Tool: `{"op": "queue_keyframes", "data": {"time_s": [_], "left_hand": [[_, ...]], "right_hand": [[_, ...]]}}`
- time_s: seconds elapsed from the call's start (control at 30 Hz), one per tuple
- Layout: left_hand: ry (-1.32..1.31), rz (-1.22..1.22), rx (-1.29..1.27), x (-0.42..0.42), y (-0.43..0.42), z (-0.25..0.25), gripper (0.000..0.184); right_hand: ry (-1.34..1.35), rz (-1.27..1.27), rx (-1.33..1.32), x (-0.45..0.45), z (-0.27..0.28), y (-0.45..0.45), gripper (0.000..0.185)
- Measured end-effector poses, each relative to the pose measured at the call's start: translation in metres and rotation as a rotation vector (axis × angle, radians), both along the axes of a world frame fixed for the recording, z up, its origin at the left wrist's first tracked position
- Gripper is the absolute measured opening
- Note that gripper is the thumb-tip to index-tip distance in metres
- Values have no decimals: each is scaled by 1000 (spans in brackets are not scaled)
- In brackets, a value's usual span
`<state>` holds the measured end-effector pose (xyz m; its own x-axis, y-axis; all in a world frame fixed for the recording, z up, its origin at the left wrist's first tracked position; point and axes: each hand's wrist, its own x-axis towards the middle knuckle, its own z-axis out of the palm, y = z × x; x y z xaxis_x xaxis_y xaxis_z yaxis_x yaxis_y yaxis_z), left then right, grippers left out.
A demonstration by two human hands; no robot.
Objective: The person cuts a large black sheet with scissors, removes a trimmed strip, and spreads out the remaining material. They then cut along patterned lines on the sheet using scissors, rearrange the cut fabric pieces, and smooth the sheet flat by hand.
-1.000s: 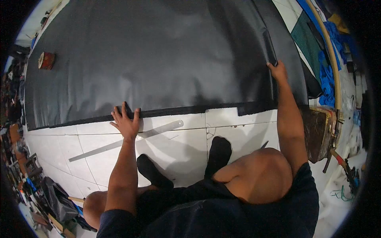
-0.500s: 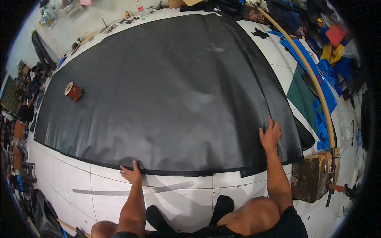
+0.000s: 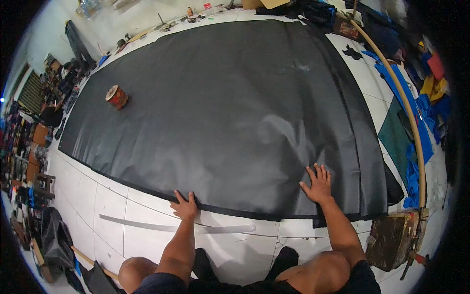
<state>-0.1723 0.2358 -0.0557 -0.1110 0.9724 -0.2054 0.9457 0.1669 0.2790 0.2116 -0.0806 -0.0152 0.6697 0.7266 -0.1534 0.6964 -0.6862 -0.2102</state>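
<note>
A large black sheet (image 3: 220, 108) lies spread over the white tiled floor, with a long crease down its right side. My left hand (image 3: 184, 206) rests on its near edge, fingers apart. Farther right, my right hand (image 3: 318, 184) lies flat on the sheet with spread fingers, left of the crease, where the surface shows wrinkles. Neither hand holds anything. A red tin (image 3: 117, 97) stands on the left part of the sheet. On the tiles just below the near edge lies a long metal ruler (image 3: 142, 225), partly behind my left forearm.
A brown block-like box (image 3: 391, 241) is at the lower right, beside a long curved pole (image 3: 411, 110). Blue and green sheets (image 3: 395, 134) lie past the right edge. Piled items and a small stool (image 3: 44, 185) line the left side. Small items lie along the far wall.
My right hand has let the crease go and moved left onto the flat part of the sheet. My left hand stays at the near edge. The view has tilted up, showing the far wall.
</note>
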Motion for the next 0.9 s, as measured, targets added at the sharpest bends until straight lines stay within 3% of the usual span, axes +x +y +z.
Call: {"op": "queue_keyframes", "data": {"time_s": [0.07, 0.1, 0.13, 0.2, 0.23, 0.37, 0.43, 0.53, 0.67, 0.8, 0.87, 0.9], "left_hand": [[53, 31, -2, 7, 0, 15, 79], [130, 86, -16, 25, -6, 49, 76], [130, 76, -26, 27, -2, 45, 76], [130, -111, 326, 28, 14, 34, 76], [94, -288, 370, 35, 16, 38, 75], [27, -575, 332, 106, 28, 35, 72], [-65, -802, 397, 150, 37, 33, 73], [-107, -945, 416, 219, 48, 33, 74], [-120, -1003, 351, 295, 49, 28, 75], [61, -1014, 305, 317, 47, -2, 79], [25, -1006, 312, 318, 45, 6, 79], [-3, -1004, 330, 318, 46, 7, 77]], "right_hand": [[26, -48, -52, 0, 14, 8, 67], [25, -53, -60, 0, 15, 12, 67], [-76, -21, -50, -1, 16, 17, 66], [-170, -18, -54, -9, 20, 25, 65], [-156, 66, 50, -16, 22, 31, 65], [-161, 317, 180, -45, 22, 62, 68], [-133, 355, 180, -53, 16, 79, 69], [-102, 411, 196, -50, 9, 99, 70], [-49, 367, 214, -37, -19, 105, 68], [35, 353, 188, -22, -6, 117, 66], [279, 245, 157, 1, 2, 135, 62], [277, 252, 151, 14, 2, 152, 62]]}}
